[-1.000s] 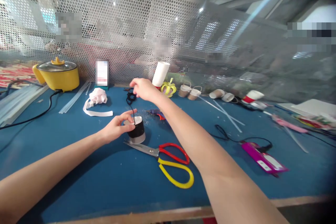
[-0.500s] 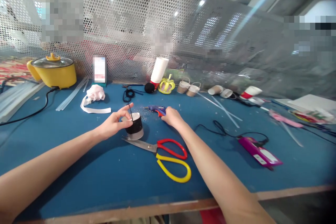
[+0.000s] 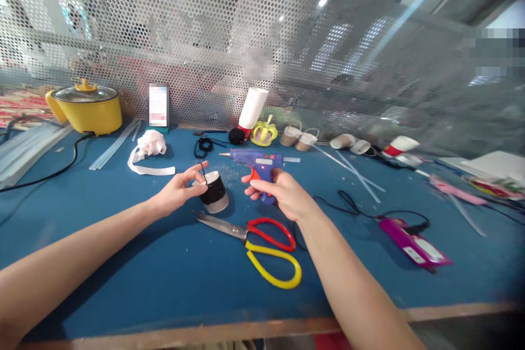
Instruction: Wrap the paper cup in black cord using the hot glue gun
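My left hand (image 3: 177, 192) is closed at the side of a small paper cup (image 3: 216, 204), its thumb against the wall. Black cord (image 3: 213, 190) is wound around the cup's upper part, and a loose strand rises past my fingers. The cup tilts slightly above the table. In my right hand (image 3: 290, 196) is a blue hot glue gun (image 3: 256, 159) with an orange trigger, its nozzle pointing left, a clear glue stick out of its back and a small red light lit. Large scissors (image 3: 234, 228) with one red and one yellow handle lie open just below the cup.
A yellow electric pot (image 3: 91, 112), a crumpled white ribbon (image 3: 151, 144), a phone (image 3: 158, 105) and a black cord coil (image 3: 204, 146) stand or lie behind. Farther right are stacked cups (image 3: 253, 106), a yellow crown-like basket (image 3: 263, 132) and a purple power strip (image 3: 412, 243).
My right hand has lifted the glue gun off the table and turned it upright, nearer to me. My left hand stays at the cup, which leans a little more.
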Action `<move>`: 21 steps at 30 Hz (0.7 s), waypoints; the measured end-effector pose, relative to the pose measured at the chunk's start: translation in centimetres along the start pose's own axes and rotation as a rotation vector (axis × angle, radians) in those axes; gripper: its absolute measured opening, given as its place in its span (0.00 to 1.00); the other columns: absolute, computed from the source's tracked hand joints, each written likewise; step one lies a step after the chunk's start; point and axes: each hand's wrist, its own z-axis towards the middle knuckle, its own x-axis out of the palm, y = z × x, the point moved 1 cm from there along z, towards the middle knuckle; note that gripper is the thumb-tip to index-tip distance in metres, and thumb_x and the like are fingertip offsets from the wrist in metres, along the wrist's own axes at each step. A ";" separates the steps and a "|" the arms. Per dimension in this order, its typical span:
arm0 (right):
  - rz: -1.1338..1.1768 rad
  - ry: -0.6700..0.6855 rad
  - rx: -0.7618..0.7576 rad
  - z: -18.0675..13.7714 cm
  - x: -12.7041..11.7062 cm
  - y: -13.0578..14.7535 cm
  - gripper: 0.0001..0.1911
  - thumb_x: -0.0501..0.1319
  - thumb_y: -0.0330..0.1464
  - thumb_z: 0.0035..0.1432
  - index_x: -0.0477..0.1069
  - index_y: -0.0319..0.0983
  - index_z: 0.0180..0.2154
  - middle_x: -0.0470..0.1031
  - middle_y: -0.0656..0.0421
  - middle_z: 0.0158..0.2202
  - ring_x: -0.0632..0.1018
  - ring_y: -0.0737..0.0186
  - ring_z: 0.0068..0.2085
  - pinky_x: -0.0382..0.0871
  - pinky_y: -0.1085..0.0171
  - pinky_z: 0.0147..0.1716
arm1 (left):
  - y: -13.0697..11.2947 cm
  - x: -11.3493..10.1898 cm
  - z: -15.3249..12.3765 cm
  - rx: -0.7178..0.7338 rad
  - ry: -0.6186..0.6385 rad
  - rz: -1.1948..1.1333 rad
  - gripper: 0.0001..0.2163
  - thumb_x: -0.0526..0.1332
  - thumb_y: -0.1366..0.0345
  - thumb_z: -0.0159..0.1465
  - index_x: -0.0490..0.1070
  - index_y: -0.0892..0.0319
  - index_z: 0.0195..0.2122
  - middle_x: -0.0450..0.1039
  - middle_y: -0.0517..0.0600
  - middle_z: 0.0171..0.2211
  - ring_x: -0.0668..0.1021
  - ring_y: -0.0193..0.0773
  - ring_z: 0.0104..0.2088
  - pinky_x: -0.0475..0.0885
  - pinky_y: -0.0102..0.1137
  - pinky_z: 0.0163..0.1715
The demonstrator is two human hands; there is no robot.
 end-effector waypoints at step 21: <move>-0.767 -0.138 -0.346 -3.2 2.7 0.7 0.07 0.55 0.36 0.51 0.69 0.41 0.29 0.75 0.57 0.27 0.75 0.58 0.29 0.67 0.61 0.33 | 0.1 0.1 0.2 -0.016 -0.065 -0.038 0.12 0.64 0.58 0.50 0.64 0.60 0.23 0.58 0.57 0.58 0.54 0.49 0.61 0.47 0.44 0.57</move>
